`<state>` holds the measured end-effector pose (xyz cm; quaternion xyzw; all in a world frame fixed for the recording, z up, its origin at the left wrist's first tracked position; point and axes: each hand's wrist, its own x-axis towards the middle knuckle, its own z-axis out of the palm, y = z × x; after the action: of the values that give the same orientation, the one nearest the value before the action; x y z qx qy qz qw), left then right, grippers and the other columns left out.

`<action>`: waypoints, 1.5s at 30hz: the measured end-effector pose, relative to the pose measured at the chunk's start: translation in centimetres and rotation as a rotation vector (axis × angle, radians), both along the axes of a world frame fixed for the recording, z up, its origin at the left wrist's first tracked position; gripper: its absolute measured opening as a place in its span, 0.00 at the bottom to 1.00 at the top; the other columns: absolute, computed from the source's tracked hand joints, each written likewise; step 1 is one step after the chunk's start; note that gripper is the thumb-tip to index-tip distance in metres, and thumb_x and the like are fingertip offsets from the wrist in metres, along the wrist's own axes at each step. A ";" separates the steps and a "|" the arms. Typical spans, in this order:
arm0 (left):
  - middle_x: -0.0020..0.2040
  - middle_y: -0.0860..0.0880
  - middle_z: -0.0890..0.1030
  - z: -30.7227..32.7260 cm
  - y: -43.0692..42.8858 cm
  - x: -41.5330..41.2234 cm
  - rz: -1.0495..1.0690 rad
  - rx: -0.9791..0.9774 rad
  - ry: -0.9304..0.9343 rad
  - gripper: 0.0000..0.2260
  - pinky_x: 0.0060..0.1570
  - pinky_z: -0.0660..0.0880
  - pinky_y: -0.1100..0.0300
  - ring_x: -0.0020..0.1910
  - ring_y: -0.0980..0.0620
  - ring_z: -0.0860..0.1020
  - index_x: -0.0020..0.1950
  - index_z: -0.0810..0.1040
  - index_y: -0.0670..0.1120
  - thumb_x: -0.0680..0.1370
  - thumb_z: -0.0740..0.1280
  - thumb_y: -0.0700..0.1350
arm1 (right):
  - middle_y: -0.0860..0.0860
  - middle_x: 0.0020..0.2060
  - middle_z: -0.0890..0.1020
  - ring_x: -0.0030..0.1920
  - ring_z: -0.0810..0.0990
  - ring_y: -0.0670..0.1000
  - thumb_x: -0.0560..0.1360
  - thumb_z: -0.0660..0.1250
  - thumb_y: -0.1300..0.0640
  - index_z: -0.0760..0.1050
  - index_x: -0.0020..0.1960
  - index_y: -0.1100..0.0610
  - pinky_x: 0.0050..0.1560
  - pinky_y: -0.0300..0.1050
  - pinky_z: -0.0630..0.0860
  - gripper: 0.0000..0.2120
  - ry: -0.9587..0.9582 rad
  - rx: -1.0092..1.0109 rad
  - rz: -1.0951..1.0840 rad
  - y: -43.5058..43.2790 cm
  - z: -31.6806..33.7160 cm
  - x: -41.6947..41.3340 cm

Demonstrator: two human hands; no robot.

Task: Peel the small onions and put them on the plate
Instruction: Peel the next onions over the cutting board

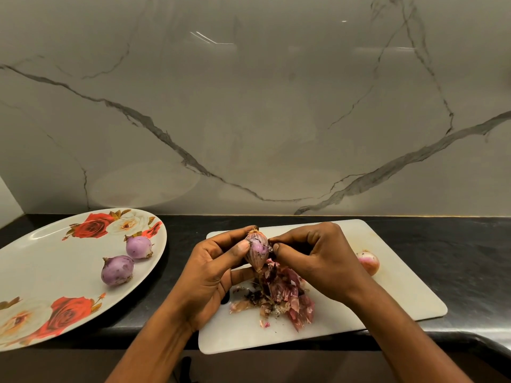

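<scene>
L hand point(218, 261) grips onion point(257, 251) steady over board point(401, 294); R hand point(318, 252) pinches skin to strip; peels point(282, 297) drop below.

No readable text, label, brand, number or sign anywhere.

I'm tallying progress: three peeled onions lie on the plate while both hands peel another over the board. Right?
No: the head view shows two peeled onions on the plate, not three. The left hand and right hand do peel another onion over the board.
</scene>
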<state>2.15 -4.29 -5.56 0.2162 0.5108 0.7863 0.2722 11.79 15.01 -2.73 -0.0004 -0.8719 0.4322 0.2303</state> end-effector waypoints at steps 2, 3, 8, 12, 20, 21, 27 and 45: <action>0.65 0.40 0.84 0.0 0.0 0.0 0.001 0.013 -0.014 0.18 0.54 0.85 0.51 0.65 0.39 0.82 0.70 0.80 0.43 0.80 0.67 0.40 | 0.42 0.42 0.89 0.44 0.87 0.43 0.77 0.75 0.52 0.88 0.54 0.49 0.46 0.40 0.85 0.07 -0.004 -0.020 0.021 -0.2 0.1 0.1; 0.65 0.40 0.83 0.0 0.0 0.0 0.002 0.017 -0.014 0.18 0.55 0.85 0.51 0.66 0.39 0.82 0.70 0.80 0.43 0.80 0.67 0.40 | 0.41 0.43 0.88 0.45 0.87 0.42 0.75 0.75 0.49 0.87 0.55 0.48 0.45 0.38 0.85 0.09 0.002 -0.027 0.032 -0.4 0.2 0.2; 0.64 0.40 0.84 0.2 -0.1 0.2 0.012 0.040 -0.036 0.19 0.49 0.85 0.56 0.61 0.42 0.85 0.70 0.79 0.43 0.79 0.67 0.41 | 0.42 0.44 0.89 0.45 0.87 0.41 0.75 0.77 0.51 0.88 0.55 0.50 0.47 0.39 0.85 0.10 0.043 0.003 0.007 -0.7 0.2 0.0; 0.64 0.42 0.85 0.3 -0.1 0.4 0.028 0.013 -0.005 0.21 0.49 0.84 0.57 0.62 0.42 0.85 0.70 0.80 0.44 0.76 0.70 0.40 | 0.42 0.41 0.88 0.43 0.87 0.42 0.76 0.76 0.53 0.89 0.52 0.51 0.45 0.39 0.85 0.06 0.066 0.016 -0.012 -0.8 0.3 -0.1; 0.66 0.38 0.83 0.3 -0.4 0.3 -0.041 0.101 -0.103 0.25 0.51 0.86 0.53 0.63 0.34 0.83 0.72 0.77 0.44 0.75 0.73 0.42 | 0.41 0.42 0.87 0.44 0.85 0.40 0.77 0.76 0.54 0.88 0.52 0.50 0.48 0.38 0.84 0.05 0.040 0.114 -0.133 0.1 0.1 -0.1; 0.66 0.38 0.83 0.4 -0.4 0.3 -0.049 0.108 -0.113 0.26 0.51 0.86 0.52 0.62 0.34 0.83 0.73 0.76 0.44 0.74 0.74 0.43 | 0.40 0.42 0.87 0.44 0.85 0.40 0.76 0.77 0.54 0.88 0.53 0.50 0.49 0.38 0.84 0.06 0.028 0.133 -0.139 0.3 0.1 0.0; 0.62 0.41 0.85 0.2 -0.1 0.3 0.016 0.030 -0.040 0.22 0.50 0.85 0.53 0.61 0.38 0.84 0.70 0.76 0.44 0.76 0.72 0.39 | 0.41 0.53 0.87 0.51 0.85 0.38 0.78 0.76 0.56 0.86 0.61 0.49 0.57 0.35 0.82 0.12 -0.061 0.196 -0.123 0.8 0.3 0.3; 0.59 0.45 0.87 0.0 0.0 0.6 0.026 -0.109 0.154 0.21 0.55 0.84 0.56 0.60 0.46 0.85 0.66 0.82 0.43 0.73 0.74 0.38 | 0.42 0.44 0.89 0.44 0.87 0.43 0.71 0.75 0.43 0.87 0.56 0.50 0.46 0.44 0.86 0.17 -0.047 0.042 0.054 0.3 1.5 0.3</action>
<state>2.71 -4.26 -5.55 0.2545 0.5749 0.7419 0.2333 12.12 15.27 -1.21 0.0181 -0.8857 0.4196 0.1980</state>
